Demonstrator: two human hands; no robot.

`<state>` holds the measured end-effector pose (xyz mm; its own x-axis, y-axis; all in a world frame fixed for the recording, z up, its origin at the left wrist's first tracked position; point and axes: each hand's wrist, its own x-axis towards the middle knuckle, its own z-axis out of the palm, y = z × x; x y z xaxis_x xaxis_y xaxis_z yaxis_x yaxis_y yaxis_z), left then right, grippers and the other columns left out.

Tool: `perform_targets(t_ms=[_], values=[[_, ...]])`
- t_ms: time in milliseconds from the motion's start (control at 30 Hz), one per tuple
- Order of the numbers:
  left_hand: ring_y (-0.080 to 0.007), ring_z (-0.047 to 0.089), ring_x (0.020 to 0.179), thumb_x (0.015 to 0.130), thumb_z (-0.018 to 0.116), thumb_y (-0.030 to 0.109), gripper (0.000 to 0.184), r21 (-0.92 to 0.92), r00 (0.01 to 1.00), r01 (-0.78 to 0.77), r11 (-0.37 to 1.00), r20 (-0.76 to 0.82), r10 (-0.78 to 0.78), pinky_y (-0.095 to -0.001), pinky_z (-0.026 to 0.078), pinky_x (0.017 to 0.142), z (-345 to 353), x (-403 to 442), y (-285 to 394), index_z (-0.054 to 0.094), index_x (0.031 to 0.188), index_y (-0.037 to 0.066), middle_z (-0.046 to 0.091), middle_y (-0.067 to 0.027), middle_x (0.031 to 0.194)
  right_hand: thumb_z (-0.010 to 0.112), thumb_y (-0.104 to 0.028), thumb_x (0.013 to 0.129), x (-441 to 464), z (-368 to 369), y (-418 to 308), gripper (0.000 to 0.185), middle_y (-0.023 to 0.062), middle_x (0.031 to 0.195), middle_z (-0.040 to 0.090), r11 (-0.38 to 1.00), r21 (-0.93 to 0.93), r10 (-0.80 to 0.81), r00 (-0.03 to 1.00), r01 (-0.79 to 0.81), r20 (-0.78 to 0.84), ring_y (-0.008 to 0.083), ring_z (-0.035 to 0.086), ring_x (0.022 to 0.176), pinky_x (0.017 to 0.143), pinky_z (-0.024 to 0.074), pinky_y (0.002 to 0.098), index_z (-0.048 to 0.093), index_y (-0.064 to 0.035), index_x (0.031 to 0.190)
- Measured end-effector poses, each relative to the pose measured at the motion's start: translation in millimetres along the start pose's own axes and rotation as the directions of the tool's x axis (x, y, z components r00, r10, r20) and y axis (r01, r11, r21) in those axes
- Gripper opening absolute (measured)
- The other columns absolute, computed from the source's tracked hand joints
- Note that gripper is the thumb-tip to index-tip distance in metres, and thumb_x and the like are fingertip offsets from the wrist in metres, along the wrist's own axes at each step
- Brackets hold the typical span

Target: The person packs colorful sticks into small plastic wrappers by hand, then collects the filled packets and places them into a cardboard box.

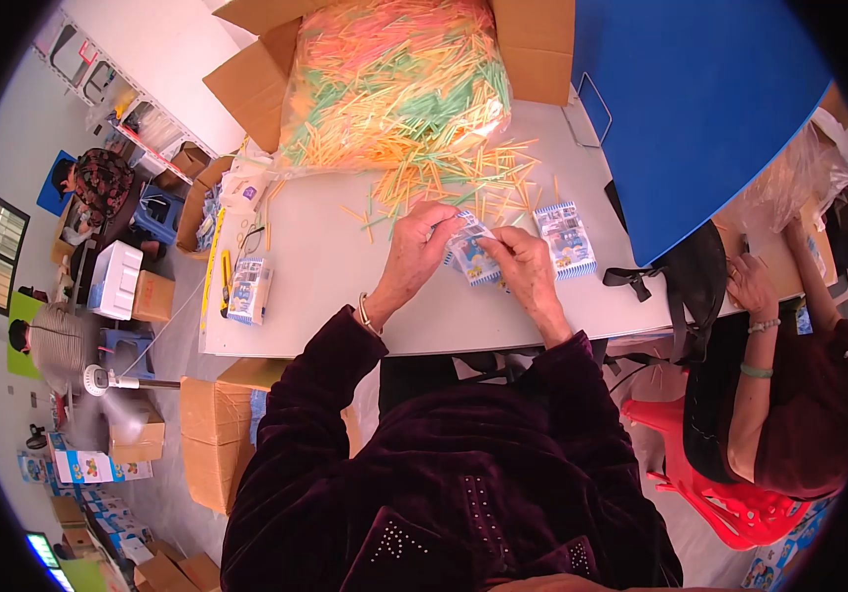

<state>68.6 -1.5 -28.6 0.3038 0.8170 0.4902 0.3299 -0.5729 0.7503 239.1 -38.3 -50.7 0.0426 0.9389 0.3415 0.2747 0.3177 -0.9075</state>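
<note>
In front of me, both hands grip a small blue-and-white printed plastic packet (471, 255). My left hand (416, 252) pinches its upper left edge, and my right hand (528, 268) has thumb and fingers closed on its right side. What lies inside the packet is too small to make out. Just right of my right hand is a stack of similar packets (566, 240) on the white table (335, 306). Another such stack (248, 291) sits at the table's left. Loose thin yellow, orange and green sticks (454, 183) are scattered beyond my hands.
A cardboard box (533, 49) at the back holds a clear bag of coloured sticks (394, 89). A yellow cutter (226, 281) lies by the left edge. At right rises a blue panel (691, 109); a co-worker's hand (752, 284) is beyond it, above a red chair (681, 474).
</note>
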Motion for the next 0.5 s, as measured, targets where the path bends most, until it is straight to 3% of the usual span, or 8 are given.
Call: perform_targets(t_ms=[100, 233, 300, 433, 500], values=[[-0.0136, 0.054, 0.075, 0.086, 0.058, 0.007, 0.011, -0.006, 0.996, 0.088, 0.996, -0.03, -0.088, -0.025, 0.043, 0.07, -4.5, -4.2, -1.5, 0.06, 0.09, -0.003, 0.06, -0.008, 0.08, 0.064, -0.011, 0.081, 1.4, 6.5, 0.9, 0.014, 0.0148, 0.065, 0.058, 1.0, -0.015, -0.013, 0.998, 0.014, 0.058, 0.0234, 0.052, 0.053, 0.05, 0.0405, 0.0333, 0.062, 0.0023, 0.08], [-0.013, 0.054, 0.074, 0.088, 0.056, 0.008, 0.012, 0.05, 0.996, 0.084, 0.995, 0.001, -0.085, -0.025, 0.044, 0.069, -11.5, -3.1, -13.1, 0.059, 0.091, -0.003, 0.06, -0.008, 0.079, 0.063, -0.013, 0.083, 0.6, 17.0, 9.9, 0.016, 0.0159, 0.063, 0.056, 0.999, 0.032, -0.019, 0.997, 0.017, 0.07, 0.0235, 0.051, 0.051, 0.049, 0.039, 0.0333, 0.062, 0.0027, 0.08], [-0.0229, 0.055, 0.07, 0.087, 0.056, 0.01, 0.012, -0.003, 0.997, 0.067, 0.998, 0.032, -0.067, -0.0308, 0.043, 0.067, -15.6, 4.0, -19.6, 0.059, 0.086, -0.002, 0.057, -0.0134, 0.074, 0.063, -0.014, 0.083, 0.6, 18.7, 9.0, 0.017, 0.0165, 0.063, 0.055, 0.997, 0.075, 0.006, 0.998, -0.01, 0.055, 0.0235, 0.05, 0.051, 0.049, 0.0383, 0.0335, 0.061, 0.0034, 0.08], [-0.0249, 0.056, 0.073, 0.087, 0.056, 0.012, 0.015, 0.058, 0.995, 0.1, 0.993, -0.037, -0.098, -0.0333, 0.044, 0.07, -38.5, 48.3, -44.2, 0.06, 0.086, -0.002, 0.058, -0.0131, 0.075, 0.062, -0.014, 0.084, -0.4, 19.1, 19.8, 0.018, 0.0174, 0.064, 0.055, 0.999, 0.014, 0.05, 0.995, -0.052, 0.084, 0.0253, 0.05, 0.052, 0.05, 0.0388, 0.0344, 0.06, 0.003, 0.079], [-0.0275, 0.058, 0.079, 0.087, 0.054, 0.009, 0.014, 0.452, 0.962, -0.231, 0.862, -0.024, 0.271, -0.0352, 0.046, 0.073, -43.7, 70.0, -77.7, 0.059, 0.094, -0.001, 0.061, -0.0125, 0.085, 0.061, -0.014, 0.084, -1.3, 21.9, 23.7, 0.018, 0.0179, 0.066, 0.055, 0.999, -0.029, 0.024, 0.997, -0.022, 0.074, 0.0283, 0.051, 0.054, 0.051, 0.0393, 0.0354, 0.059, 0.0027, 0.078]])
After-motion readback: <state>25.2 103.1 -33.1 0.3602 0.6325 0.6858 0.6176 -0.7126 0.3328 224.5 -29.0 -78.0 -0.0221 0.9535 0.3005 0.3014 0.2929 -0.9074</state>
